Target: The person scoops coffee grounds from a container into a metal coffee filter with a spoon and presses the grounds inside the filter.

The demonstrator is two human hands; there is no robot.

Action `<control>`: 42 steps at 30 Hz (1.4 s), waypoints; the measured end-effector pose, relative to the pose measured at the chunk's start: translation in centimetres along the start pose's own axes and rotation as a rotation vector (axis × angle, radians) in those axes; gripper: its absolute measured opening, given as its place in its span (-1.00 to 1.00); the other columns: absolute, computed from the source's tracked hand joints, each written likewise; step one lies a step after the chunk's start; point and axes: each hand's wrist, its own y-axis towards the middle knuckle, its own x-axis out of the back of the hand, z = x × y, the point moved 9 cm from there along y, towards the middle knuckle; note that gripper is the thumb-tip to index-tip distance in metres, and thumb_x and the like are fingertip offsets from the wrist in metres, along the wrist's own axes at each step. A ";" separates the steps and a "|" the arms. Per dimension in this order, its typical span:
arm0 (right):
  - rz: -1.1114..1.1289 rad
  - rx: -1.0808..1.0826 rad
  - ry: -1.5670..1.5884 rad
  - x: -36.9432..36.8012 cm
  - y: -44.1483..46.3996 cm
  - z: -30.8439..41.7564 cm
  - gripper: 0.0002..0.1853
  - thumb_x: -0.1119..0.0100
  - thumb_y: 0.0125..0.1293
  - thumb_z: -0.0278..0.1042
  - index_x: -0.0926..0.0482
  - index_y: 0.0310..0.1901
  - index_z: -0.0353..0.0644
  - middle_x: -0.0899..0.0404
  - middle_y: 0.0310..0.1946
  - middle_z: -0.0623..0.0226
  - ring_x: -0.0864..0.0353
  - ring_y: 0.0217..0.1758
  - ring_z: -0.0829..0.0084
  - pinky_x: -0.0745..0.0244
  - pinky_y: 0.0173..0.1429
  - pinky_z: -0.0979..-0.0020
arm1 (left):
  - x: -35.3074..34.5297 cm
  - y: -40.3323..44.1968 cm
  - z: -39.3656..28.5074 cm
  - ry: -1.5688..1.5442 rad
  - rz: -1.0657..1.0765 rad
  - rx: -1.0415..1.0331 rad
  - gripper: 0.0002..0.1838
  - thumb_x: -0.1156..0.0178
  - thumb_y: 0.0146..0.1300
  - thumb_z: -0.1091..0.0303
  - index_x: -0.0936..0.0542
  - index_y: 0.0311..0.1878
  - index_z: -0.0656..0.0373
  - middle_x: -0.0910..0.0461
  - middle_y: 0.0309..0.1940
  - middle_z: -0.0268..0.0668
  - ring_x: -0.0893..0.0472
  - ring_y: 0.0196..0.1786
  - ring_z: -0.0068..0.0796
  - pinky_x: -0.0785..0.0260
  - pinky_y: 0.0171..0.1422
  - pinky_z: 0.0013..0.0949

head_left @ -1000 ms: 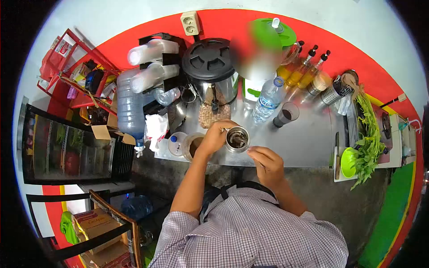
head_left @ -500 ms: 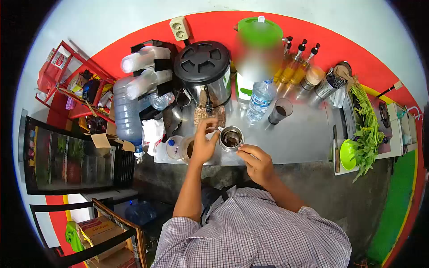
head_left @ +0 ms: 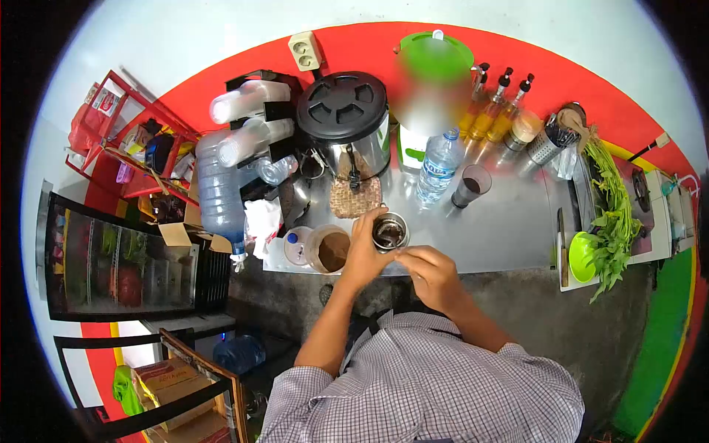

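Observation:
A small metal cup (head_left: 390,231) with dark contents stands near the front edge of the steel table. My left hand (head_left: 365,255) is wrapped round the cup's left side, fingers closed on it. Just below the cup's lower right rim is my right hand (head_left: 430,275), its fingers pinched together close to my left thumb; what they hold, if anything, is too small to tell. To the left sits a round tub (head_left: 330,249) of brown powder, beside a container with a blue cap (head_left: 293,240).
Behind the cup are a woven mat (head_left: 355,196), a black-lidded steel container (head_left: 343,111), a water bottle (head_left: 441,166) and a glass of dark liquid (head_left: 471,186). A knife (head_left: 563,251), a green bowl (head_left: 583,257) and leafy greens (head_left: 611,221) lie at the right.
My left hand, raised with fingers apart at the cup's left, has come back down round the cup. My right hand has stayed by the lower right rim, fingers still pinched.

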 end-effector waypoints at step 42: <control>-0.245 -0.275 0.234 1.4 1.2 -3.6 -0.86 -0.28 0.55 -0.60 -0.75 0.02 -0.45 -0.81 -0.18 0.10 -0.89 -0.10 0.37 -0.74 -0.02 0.41 | -1.7 0.3 2.0 -0.362 0.167 0.111 -0.08 -0.64 0.24 0.35 -0.36 0.61 0.13 -0.46 0.47 -0.09 -0.51 0.51 -0.20 -0.38 0.61 -0.15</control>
